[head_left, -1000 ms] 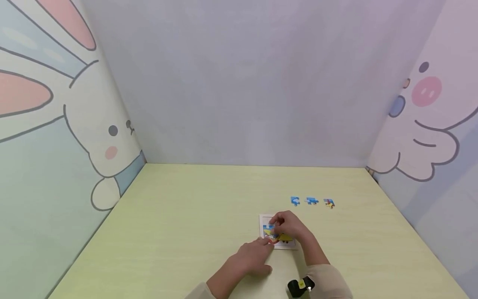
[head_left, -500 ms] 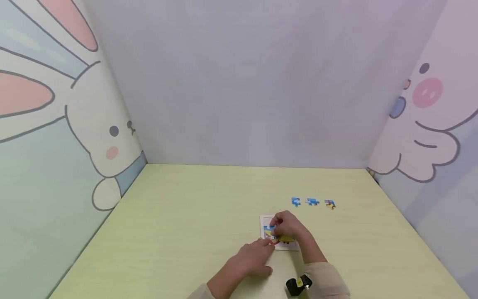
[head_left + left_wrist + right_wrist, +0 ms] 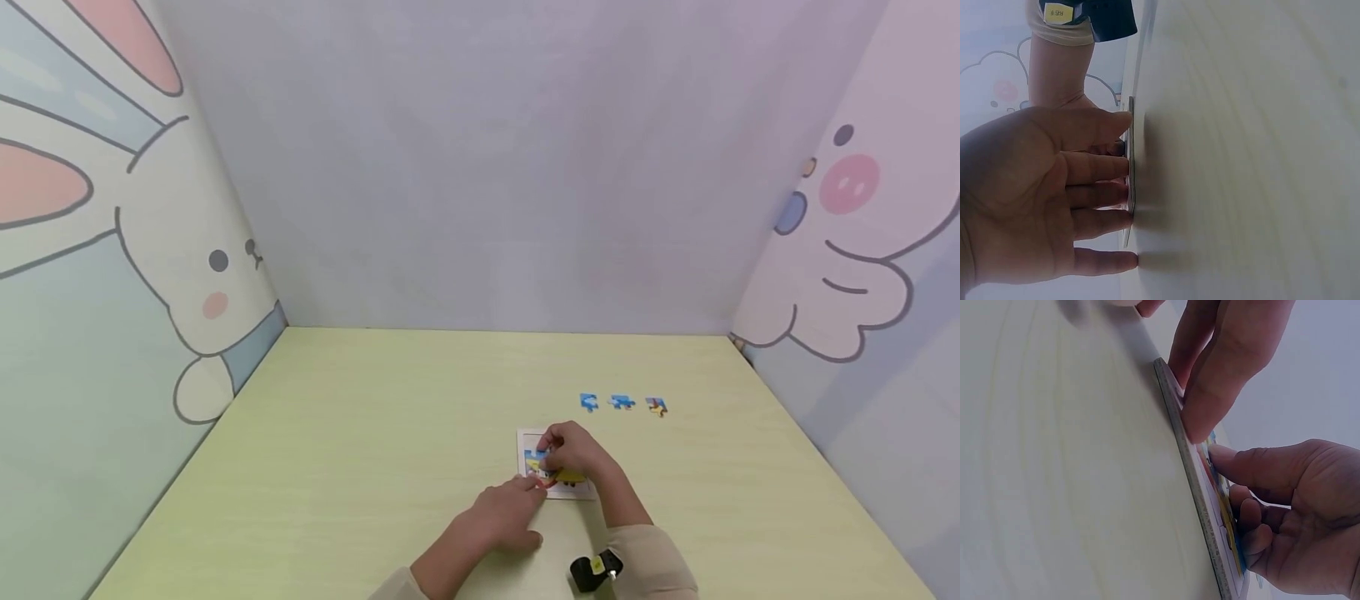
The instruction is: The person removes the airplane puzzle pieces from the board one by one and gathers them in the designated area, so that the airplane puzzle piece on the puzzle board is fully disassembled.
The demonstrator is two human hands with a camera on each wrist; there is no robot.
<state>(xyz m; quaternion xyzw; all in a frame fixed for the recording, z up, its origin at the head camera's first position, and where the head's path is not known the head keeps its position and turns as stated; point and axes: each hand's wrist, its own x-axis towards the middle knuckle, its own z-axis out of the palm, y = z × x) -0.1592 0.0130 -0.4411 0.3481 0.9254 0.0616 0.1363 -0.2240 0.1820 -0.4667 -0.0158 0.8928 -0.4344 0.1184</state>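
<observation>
Resting the fingertips of my left hand (image 3: 506, 515) on the near left corner of the board (image 3: 573, 492), I hold its fingers straight and spread. My right hand (image 3: 576, 450) bends over the board, its thumb and curled fingertips at the set pieces (image 3: 534, 457); whether it pinches one or only presses down, I cannot tell. The board lies on the table (image 3: 375, 417) just in front of me, right of the middle. As I judge it, the work is well along: blue, yellow and red parts of a picture already fill the near part of the board, a pale strip shows bare at its far left, and what sits under my right hand is hidden. Left over, in a row beyond the board, are a blue piece (image 3: 588, 402), a second blue piece (image 3: 621, 402) and a yellow-and-red piece (image 3: 656, 406), apart from each other and touched by neither hand. The table is pale yellow-green with a faint grain, running back to a plain greyish back wall (image 3: 465, 167). A big cartoon rabbit (image 3: 180, 275) covers the left side, a pig (image 3: 862, 250) the right. A black device (image 3: 594, 572) sits at my right sleeve (image 3: 651, 560).
</observation>
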